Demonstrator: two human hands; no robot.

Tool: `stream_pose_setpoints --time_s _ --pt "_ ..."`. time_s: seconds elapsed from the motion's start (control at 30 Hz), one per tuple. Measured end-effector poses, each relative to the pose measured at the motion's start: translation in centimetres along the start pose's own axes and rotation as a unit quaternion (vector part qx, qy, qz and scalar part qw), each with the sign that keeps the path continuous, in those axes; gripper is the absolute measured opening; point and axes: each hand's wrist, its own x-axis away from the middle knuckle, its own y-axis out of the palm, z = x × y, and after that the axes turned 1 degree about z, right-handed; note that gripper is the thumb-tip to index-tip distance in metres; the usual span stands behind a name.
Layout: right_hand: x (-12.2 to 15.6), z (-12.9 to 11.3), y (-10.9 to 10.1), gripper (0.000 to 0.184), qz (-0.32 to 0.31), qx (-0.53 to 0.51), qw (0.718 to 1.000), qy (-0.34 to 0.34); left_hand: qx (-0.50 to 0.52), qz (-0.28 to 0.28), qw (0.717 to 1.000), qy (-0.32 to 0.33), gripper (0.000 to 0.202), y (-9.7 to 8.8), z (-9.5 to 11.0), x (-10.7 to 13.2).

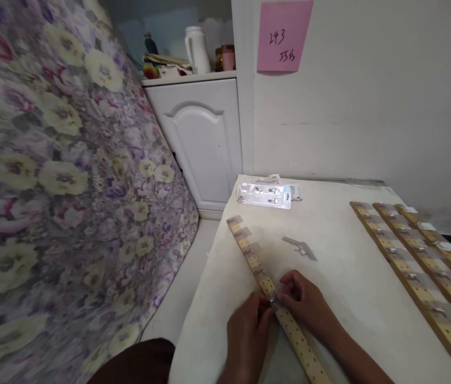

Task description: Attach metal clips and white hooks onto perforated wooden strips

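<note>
A long, narrow wooden strip (297,336) with rows of small dark holes slants across the table in front of me. Several clear plastic tabs with small metal fittings are set along its far half. At the middle of the strip, a small shiny metal fitting (272,298) sits between my fingertips. My left hand (249,328) is closed, its thumb and fingers pressed together at the strip's left edge. From the other side, my right hand (305,301) pinches the fitting; the exact contact is partly hidden. A loose clear tab with a metal hook (300,248) lies beyond my right hand.
Clear blister packs (264,195) lie at the table's far edge. Several finished-looking strips with tabs (413,277) line the right side. A floral curtain (61,176) hangs at left. Behind stand a white cabinet (205,138) and a wall with a pink note (283,37).
</note>
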Motion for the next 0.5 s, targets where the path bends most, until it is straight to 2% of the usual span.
stream_pose_setpoints --time_s 0.37,0.5 --pt "-0.36 0.39 0.25 0.018 0.012 0.027 1.0 0.005 0.0 -0.003 1.0 -0.006 0.01 -0.14 0.18 0.04" --pt "-0.64 0.34 0.16 0.023 0.004 0.011 1.0 0.015 -0.004 0.0 1.0 -0.005 0.009 -0.09 0.12 0.05"
